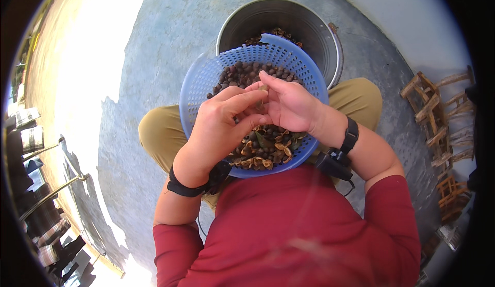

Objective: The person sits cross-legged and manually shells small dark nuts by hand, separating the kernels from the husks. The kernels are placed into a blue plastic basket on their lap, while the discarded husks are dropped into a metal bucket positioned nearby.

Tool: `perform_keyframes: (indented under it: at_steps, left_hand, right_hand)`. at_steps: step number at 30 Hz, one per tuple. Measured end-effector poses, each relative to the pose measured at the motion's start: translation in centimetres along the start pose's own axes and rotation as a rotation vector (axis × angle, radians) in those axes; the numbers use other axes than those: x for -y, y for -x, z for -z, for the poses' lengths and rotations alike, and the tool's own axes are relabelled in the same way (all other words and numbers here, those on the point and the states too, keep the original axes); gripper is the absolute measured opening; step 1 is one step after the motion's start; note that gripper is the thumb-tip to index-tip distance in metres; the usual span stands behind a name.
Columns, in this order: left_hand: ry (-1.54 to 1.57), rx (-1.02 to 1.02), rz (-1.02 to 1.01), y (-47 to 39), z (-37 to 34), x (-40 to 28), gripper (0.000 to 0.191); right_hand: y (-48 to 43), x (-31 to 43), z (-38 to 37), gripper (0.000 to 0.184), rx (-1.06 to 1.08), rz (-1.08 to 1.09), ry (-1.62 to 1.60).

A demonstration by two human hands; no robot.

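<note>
A blue perforated plastic basket (315,80) rests on the lap, its far rim broken and overlapping a metal bucket. Round dark brown seeds (247,72) fill its far part; split dry husks (257,162), more seeds and a green leaf (263,140) lie in the near part. Over the middle of the basket my left hand (226,118) reaches into the palm of my right hand (292,103). Between the fingers is a small greenish-brown piece, perhaps a husk; the fingers partly hide it. My right hand is cupped, palm up, with its thumb raised.
The metal bucket (332,51) stands on the concrete floor (170,28) beyond the basket, with husks inside. Wooden stools or chairs (429,113) stand by the wall at right. Plaid cloths (33,138) and a metal-tube rack (56,193) are at left.
</note>
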State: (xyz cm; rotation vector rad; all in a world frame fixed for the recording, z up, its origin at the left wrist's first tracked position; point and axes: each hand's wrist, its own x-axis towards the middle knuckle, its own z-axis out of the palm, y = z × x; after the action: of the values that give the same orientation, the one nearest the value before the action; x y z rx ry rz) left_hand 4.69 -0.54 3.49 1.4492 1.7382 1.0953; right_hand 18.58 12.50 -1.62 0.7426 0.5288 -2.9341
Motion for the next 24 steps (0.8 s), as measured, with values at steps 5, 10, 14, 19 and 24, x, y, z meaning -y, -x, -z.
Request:
perform_keyframes:
  at_steps: [5, 10, 14, 19, 24]
  left_hand:
    - [-0.105, 0.000, -0.098, -0.6, -0.3, 0.3, 0.030]
    - [-0.004, -0.056, 0.027, -0.7, -0.2, 0.9, 0.024]
    - [-0.145, 0.090, 0.084, -0.7, -0.2, 2.5, 0.023]
    - [-0.335, 0.400, -0.091, -0.6, -1.2, 5.1, 0.024]
    - [-0.392, 0.461, 0.048, 0.0, -0.8, 5.5, 0.019]
  right_hand:
    - [0.0, -0.6, 0.7, 0.044, -0.027, -0.014, -0.107]
    - [0.4, 0.7, 1.3, 0.031, 0.009, 0.073, -0.026]
    - [0.9, 1.5, 0.7, 0.017, -0.140, 0.116, 0.343]
    - [1.1, 0.5, -0.6, 0.018, -0.033, 0.360, 1.724]
    - [1.2, 0.1, -0.5, 0.016, -0.054, 0.187, 2.016]
